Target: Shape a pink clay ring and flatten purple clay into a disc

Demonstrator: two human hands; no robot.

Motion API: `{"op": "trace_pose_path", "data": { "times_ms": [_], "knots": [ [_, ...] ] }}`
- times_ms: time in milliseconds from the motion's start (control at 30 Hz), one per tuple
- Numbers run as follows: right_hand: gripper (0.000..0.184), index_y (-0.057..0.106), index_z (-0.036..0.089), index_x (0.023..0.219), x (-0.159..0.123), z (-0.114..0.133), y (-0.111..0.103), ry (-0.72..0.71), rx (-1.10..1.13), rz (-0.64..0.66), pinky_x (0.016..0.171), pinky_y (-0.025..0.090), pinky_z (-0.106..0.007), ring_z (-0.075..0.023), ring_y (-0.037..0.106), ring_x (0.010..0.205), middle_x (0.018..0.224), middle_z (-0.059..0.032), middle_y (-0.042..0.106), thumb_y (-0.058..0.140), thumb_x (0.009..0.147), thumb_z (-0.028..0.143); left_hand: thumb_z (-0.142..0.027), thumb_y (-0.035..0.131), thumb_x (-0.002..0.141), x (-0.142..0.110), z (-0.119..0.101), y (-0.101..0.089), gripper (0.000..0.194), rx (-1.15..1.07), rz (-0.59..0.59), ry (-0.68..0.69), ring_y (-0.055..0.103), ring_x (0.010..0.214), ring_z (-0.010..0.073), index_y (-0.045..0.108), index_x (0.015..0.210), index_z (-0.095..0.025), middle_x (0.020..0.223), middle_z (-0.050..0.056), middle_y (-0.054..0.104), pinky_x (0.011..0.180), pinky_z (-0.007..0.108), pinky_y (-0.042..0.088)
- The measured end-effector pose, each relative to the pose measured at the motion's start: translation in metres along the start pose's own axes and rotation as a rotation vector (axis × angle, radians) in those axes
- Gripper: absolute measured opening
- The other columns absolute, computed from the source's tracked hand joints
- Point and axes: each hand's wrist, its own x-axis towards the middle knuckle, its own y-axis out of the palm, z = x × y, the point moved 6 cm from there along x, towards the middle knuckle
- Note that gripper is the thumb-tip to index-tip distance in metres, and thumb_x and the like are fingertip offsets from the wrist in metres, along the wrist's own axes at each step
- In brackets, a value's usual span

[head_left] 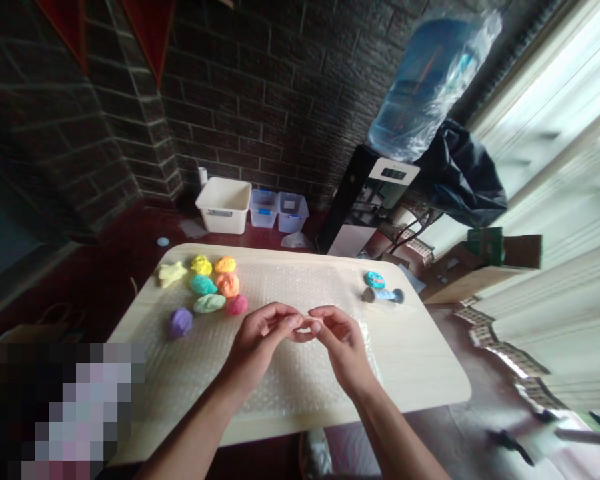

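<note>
Item: one pale-pink piece (309, 322), small and soft-looking (modelling clay, by appearance; its outline is partly hidden), held above the bubble wrap. It is pinched between thumb and fingers by the left hand (263, 333) at one end and the right hand (343, 337) at the other; both are nearly closed at the fingertips, the remaining fingers loosely bent. This two-ended hold is apparently adopted so that so slight a piece is steadied.

Beneath: bubble wrap (300, 283), presumably laid to protect the wood-look table (440, 373).

At ten o'clock from the hands: eight clay-like lumps (203, 285) in assorted colours, seemingly spaced so that they are kept from mixing.

At two o'clock: a round blue object (375, 279) and a dumbbell-shaped object (383, 295), set close together.

Beyond, at eleven o'clock: a white basket (223, 223). At one o'clock: a water dispenser (347, 200).
</note>
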Motion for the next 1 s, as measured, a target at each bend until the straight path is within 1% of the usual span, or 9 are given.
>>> {"op": "trace_pose_path", "data": {
  "times_ms": [200, 300, 367, 500, 600, 633, 733, 833, 1000],
  "knots": [
    [0.025, 0.081, 0.023, 0.099, -0.002, -0.004, 0.006, 0.021, -0.017, 0.063, 0.084, 0.059, -0.037, -0.0219, 0.074, 0.09, 0.095, -0.0057, 0.081, 0.09, 0.082, 0.04, -0.039, 0.069, 0.097, 0.0, 0.006, -0.012, 0.019, 0.049, -0.093, -0.024, 0.075, 0.101, 0.0241, 0.074, 0.102, -0.022, 0.101, 0.005, 0.082, 0.09, 0.032, 0.055],
    [0.024, 0.083, 0.023, 0.1, -0.004, -0.005, 0.008, 0.036, -0.023, 0.079, 0.087, 0.059, -0.039, -0.0227, 0.076, 0.092, 0.099, -0.0071, 0.083, 0.091, 0.082, 0.037, -0.042, 0.077, 0.09, 0.0, 0.003, -0.008, 0.022, 0.052, -0.06, -0.004, 0.076, 0.093, 0.0247, 0.074, 0.096, -0.021, 0.094, 0.005, 0.082, 0.083, 0.032, 0.058],
    [0.026, 0.083, 0.024, 0.103, -0.004, -0.005, 0.007, 0.031, 0.002, 0.072, 0.089, 0.059, -0.038, -0.0222, 0.076, 0.093, 0.099, -0.006, 0.084, 0.092, 0.082, 0.035, -0.042, 0.076, 0.091, 0.0, -0.001, -0.006, 0.021, 0.011, -0.043, 0.016, 0.076, 0.091, 0.024, 0.073, 0.094, -0.021, 0.094, 0.005, 0.081, 0.083, 0.033, 0.059],
    [0.034, 0.078, 0.028, 0.12, -0.002, -0.005, 0.005, 0.017, 0.04, 0.079, 0.088, 0.06, -0.036, -0.0205, 0.077, 0.091, 0.097, -0.0037, 0.083, 0.087, 0.087, 0.034, -0.038, 0.075, 0.092, 0.0, -0.006, -0.007, 0.018, 0.037, -0.109, 0.046, 0.074, 0.088, 0.0205, 0.073, 0.09, -0.02, 0.09, 0.004, 0.079, 0.082, 0.029, 0.058],
    [0.039, 0.079, 0.026, 0.115, -0.002, -0.003, 0.006, -0.032, -0.039, 0.086, 0.086, 0.061, -0.035, -0.0205, 0.077, 0.09, 0.097, -0.004, 0.082, 0.093, 0.079, 0.033, -0.038, 0.077, 0.091, 0.0, -0.006, -0.009, 0.019, 0.082, -0.13, 0.054, 0.073, 0.085, 0.0196, 0.073, 0.089, -0.019, 0.086, 0.004, 0.078, 0.077, 0.026, 0.056],
    [0.035, 0.08, 0.025, 0.109, -0.002, -0.002, 0.005, -0.065, -0.077, 0.07, 0.085, 0.061, -0.034, -0.0203, 0.077, 0.089, 0.096, -0.0045, 0.082, 0.094, 0.078, 0.034, -0.039, 0.076, 0.091, 0.0, -0.005, -0.011, 0.021, 0.092, -0.145, 0.054, 0.073, 0.083, 0.0194, 0.073, 0.092, -0.019, 0.084, 0.003, 0.078, 0.075, 0.026, 0.056],
    [0.028, 0.079, 0.02, 0.103, -0.003, -0.002, 0.006, -0.077, -0.177, 0.041, 0.079, 0.062, -0.032, -0.02, 0.076, 0.084, 0.093, -0.0074, 0.082, 0.087, 0.085, 0.04, -0.044, 0.077, 0.091, 0.0, 0.005, -0.012, 0.027, 0.081, -0.105, -0.008, 0.074, 0.076, 0.0208, 0.071, 0.101, -0.019, 0.084, 0.004, 0.079, 0.068, 0.028, 0.058],
    [0.028, 0.078, 0.018, 0.101, -0.005, -0.004, 0.007, -0.034, -0.201, 0.045, 0.066, 0.06, -0.028, -0.0195, 0.075, 0.077, 0.087, -0.0083, 0.081, 0.081, 0.091, 0.044, -0.046, 0.076, 0.092, 0.0, 0.011, -0.008, 0.029, 0.028, -0.042, -0.04, 0.077, 0.079, 0.0233, 0.069, 0.102, -0.019, 0.09, 0.007, 0.08, 0.072, 0.032, 0.062],
    [0.034, 0.075, 0.021, 0.113, -0.007, -0.002, 0.006, -0.076, -0.233, 0.051, 0.074, 0.061, -0.03, -0.0207, 0.077, 0.085, 0.095, -0.0079, 0.081, 0.086, 0.087, 0.039, -0.044, 0.078, 0.09, 0.0, 0.008, -0.007, 0.03, 0.014, -0.046, -0.037, 0.077, 0.078, 0.0237, 0.069, 0.099, -0.017, 0.086, 0.007, 0.079, 0.062, 0.028, 0.061]
  ]
}}
